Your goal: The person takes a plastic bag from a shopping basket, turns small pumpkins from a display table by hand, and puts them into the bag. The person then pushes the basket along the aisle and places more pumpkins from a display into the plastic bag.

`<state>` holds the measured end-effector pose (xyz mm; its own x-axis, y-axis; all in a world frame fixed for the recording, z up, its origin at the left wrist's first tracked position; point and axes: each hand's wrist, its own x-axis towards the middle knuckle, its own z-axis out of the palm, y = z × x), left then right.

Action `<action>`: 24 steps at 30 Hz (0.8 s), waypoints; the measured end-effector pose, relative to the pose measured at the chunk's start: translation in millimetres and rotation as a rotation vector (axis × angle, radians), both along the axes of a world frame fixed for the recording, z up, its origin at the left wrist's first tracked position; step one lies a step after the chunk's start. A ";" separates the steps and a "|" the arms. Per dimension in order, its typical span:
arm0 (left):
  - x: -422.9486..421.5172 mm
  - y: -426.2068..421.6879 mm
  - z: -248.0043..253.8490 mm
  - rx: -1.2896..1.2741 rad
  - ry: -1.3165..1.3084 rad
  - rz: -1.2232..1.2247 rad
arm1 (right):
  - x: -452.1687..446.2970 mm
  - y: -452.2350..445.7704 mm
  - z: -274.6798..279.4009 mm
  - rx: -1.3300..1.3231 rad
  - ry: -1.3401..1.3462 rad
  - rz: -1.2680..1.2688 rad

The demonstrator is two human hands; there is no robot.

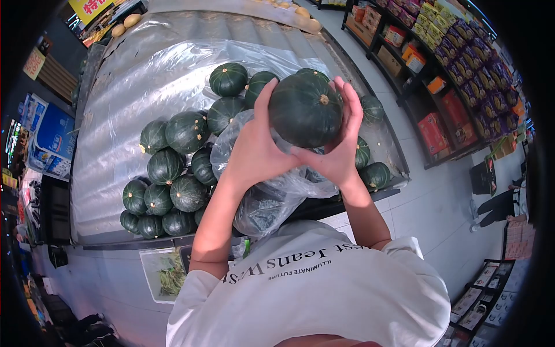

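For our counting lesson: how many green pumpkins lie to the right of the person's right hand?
3: an upper pumpkin beside the right hand, a middle pumpkin partly behind it, and a lowest pumpkin below that. More may be hidden.

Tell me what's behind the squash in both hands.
A second squash peeks past the upper edge of the held squash, and a clear bag shows below the left hand and right hand. Whatever sits directly behind is covered by the squash and hands.
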<state>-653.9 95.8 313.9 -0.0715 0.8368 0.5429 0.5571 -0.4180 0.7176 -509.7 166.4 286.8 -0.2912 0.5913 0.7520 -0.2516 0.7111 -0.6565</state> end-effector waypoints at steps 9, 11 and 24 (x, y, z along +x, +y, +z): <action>1.4 1.7 -3.3 0.195 -0.203 0.025 | -0.9 1.4 17.4 0.155 0.019 0.143; 0.0 0.8 -0.7 0.237 -0.205 0.033 | -2.5 0.8 21.8 0.101 0.109 0.229; -2.6 0.3 4.9 -0.069 0.006 0.054 | 5.9 -12.6 32.5 -1.452 0.542 0.840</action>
<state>-656.5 96.1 318.8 -0.1147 0.8673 0.4844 0.5815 -0.3367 0.7406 -503.8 153.8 319.3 -0.7594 0.6442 -0.0911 -0.5933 -0.7432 -0.3093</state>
